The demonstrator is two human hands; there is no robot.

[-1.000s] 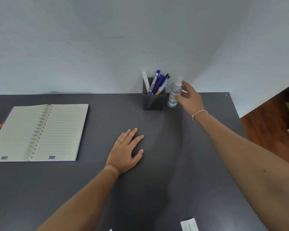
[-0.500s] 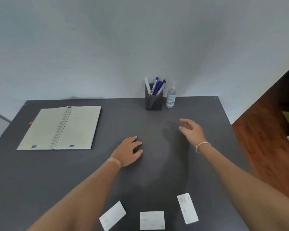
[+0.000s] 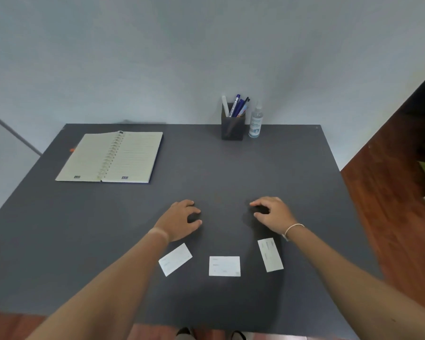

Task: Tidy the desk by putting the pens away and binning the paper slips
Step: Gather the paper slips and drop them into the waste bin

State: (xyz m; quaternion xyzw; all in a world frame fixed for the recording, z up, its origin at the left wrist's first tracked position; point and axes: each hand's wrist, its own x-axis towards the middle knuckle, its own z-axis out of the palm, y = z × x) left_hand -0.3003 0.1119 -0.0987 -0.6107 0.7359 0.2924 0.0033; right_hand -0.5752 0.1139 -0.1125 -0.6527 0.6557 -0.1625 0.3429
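Note:
Three white paper slips lie near the desk's front edge: a left slip [image 3: 175, 259], a middle slip [image 3: 224, 266] and a right slip [image 3: 270, 254]. Several pens [image 3: 236, 107] stand in a dark square pen holder [image 3: 232, 128] at the back of the desk. My left hand [image 3: 182, 219] rests on the desk just beyond the left slip, fingers curled and holding nothing. My right hand [image 3: 272, 213] hovers low beyond the right slip, fingers bent and apart, holding nothing.
An open spiral notebook [image 3: 113, 157] lies at the back left of the dark grey desk [image 3: 59, 241]. A clear sanitizer bottle [image 3: 256, 122] stands right of the pen holder. Wooden floor lies to the right, a pale wall behind. No bin is in view.
My right hand let go of the sanitizer bottle and drew back toward me. The view pulled back and tilted down, bringing all three slips into sight. My left hand curled slightly.

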